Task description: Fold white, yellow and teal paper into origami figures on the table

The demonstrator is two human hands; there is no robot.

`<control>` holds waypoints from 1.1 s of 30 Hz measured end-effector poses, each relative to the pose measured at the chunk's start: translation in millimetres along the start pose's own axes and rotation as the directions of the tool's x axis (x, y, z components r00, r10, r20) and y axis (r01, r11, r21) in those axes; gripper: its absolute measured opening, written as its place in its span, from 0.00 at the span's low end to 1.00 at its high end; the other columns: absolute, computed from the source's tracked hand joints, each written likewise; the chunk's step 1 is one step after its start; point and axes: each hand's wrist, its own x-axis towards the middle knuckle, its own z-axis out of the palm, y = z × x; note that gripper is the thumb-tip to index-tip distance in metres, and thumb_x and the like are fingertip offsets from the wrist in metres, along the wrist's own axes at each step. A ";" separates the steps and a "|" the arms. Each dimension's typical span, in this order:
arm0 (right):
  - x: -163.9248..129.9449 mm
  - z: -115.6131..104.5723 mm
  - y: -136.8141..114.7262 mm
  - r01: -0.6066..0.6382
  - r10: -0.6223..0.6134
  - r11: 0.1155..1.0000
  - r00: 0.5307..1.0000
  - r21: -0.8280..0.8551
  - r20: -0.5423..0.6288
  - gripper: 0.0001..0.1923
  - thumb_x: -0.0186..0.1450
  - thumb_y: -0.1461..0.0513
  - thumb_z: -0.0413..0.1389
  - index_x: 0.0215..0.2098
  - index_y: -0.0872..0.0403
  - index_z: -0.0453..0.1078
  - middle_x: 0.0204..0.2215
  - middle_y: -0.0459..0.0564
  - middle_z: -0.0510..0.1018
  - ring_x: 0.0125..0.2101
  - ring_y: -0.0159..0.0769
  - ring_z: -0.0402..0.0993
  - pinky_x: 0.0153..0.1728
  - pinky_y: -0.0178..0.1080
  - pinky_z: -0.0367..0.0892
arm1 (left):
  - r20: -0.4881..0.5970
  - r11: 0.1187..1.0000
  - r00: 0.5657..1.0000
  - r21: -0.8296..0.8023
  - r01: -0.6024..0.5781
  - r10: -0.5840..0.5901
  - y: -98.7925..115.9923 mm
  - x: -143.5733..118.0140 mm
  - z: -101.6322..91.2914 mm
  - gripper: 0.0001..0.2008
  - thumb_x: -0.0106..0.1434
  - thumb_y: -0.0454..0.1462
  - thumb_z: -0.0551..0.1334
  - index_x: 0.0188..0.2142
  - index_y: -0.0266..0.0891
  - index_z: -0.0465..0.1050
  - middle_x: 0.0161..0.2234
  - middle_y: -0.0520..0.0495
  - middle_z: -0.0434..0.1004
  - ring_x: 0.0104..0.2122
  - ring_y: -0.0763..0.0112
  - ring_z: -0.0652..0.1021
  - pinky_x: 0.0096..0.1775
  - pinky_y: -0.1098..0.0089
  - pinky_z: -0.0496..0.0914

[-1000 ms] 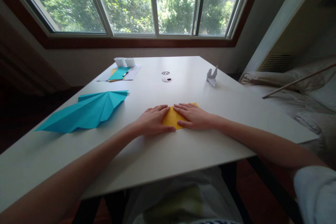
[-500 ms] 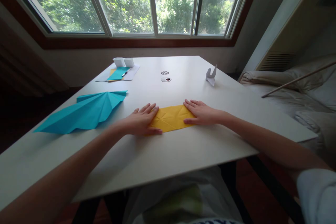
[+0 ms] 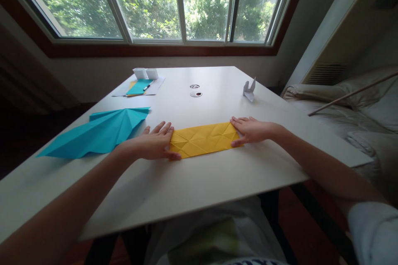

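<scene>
A creased strip of folded yellow paper [image 3: 203, 138] lies flat on the white table [image 3: 186, 182] in front of me. My left hand [image 3: 155, 143] rests on its left end, palm down, fingers stretched out and thumb along the near edge. On the right end lies my right hand [image 3: 248, 129], also flat, with its thumb apart from the fingers. Neither hand grips the paper; both press on it from above. Just left of my left hand is a large pleated turquoise paper [image 3: 102, 132], lying partly raised on the table.
At the far left, two small white paper boxes [image 3: 145, 73] stand by turquoise sheets [image 3: 139, 87] and a pen [image 3: 148, 85]. A folded white paper figure [image 3: 249, 90] stands at the right. Two round marked pieces [image 3: 195, 94] lie mid-table. Beyond the right edge is a sofa [image 3: 326, 107].
My hands have slid apart along the yellow paper, the left one leftward and the right one rightward. More of the creased strip shows between them.
</scene>
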 end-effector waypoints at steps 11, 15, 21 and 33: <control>-0.9 -3.0 4.4 0.312 -0.293 0.946 0.939 0.088 -0.181 0.49 0.53 0.42 0.56 0.65 0.49 0.43 0.64 0.52 0.49 0.62 0.50 0.45 0.59 0.50 0.51 | 0.004 0.995 0.995 0.002 0.103 -0.103 -24.8 14.0 2.1 0.52 0.52 0.62 0.50 0.65 0.32 0.36 0.65 0.37 0.30 0.63 0.49 0.34 0.59 0.46 0.39; 0.0 -6.5 -3.4 0.415 -0.391 0.910 0.867 0.011 -0.309 0.33 0.59 0.51 0.55 0.60 0.48 0.56 0.59 0.53 0.60 0.57 0.45 0.57 0.55 0.49 0.57 | 0.004 0.997 0.997 -0.021 0.078 -0.078 -27.2 14.9 1.9 0.52 0.52 0.62 0.50 0.65 0.31 0.36 0.65 0.38 0.31 0.63 0.49 0.35 0.58 0.45 0.39; -0.4 -5.9 -14.3 0.516 -0.497 0.856 0.805 -0.031 -0.325 0.23 0.61 0.56 0.54 0.55 0.51 0.64 0.55 0.53 0.67 0.52 0.42 0.65 0.53 0.46 0.61 | -0.028 0.995 0.996 -0.051 0.081 -0.082 -27.9 14.2 3.2 0.51 0.52 0.62 0.52 0.65 0.34 0.39 0.65 0.39 0.31 0.63 0.48 0.34 0.58 0.44 0.40; 1.2 -3.5 -19.5 0.569 -0.559 0.818 0.750 -0.084 -0.354 0.18 0.63 0.58 0.52 0.50 0.53 0.69 0.47 0.53 0.74 0.46 0.39 0.70 0.48 0.42 0.64 | -0.088 0.999 0.996 -0.042 0.023 -0.027 -32.3 17.2 4.9 0.51 0.51 0.62 0.52 0.65 0.33 0.42 0.65 0.37 0.34 0.64 0.49 0.38 0.59 0.52 0.42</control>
